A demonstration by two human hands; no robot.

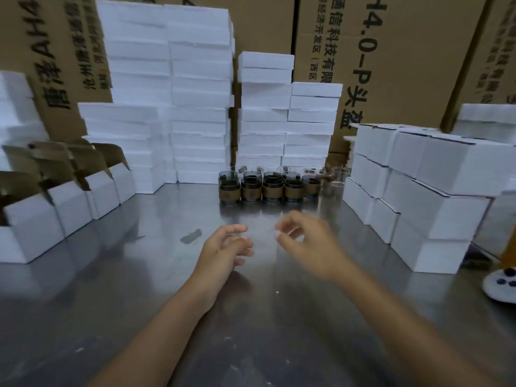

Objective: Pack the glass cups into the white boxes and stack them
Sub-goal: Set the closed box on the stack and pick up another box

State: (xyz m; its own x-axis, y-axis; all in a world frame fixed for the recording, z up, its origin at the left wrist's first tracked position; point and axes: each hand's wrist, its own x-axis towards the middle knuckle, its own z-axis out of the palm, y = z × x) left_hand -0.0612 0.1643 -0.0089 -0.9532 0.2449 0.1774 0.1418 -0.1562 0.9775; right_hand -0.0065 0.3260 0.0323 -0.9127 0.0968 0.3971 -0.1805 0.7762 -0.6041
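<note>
Several glass cups (266, 187) with brown sleeves stand in rows at the back middle of the steel table (139, 289). Open white boxes (69, 208) with raised flaps line the left side. Closed white boxes (435, 191) are stacked in tiers on the right. My left hand (226, 247) and my right hand (307, 241) hover side by side over the table in front of the cups, fingers loosely curled, holding nothing. Both hands are blurred.
Tall stacks of white foam pieces (195, 93) stand behind the cups, with brown cardboard cartons (405, 51) behind them. A white plate (501, 286) with dark bits sits at the right edge. A small dark scrap (191, 236) lies left of my left hand.
</note>
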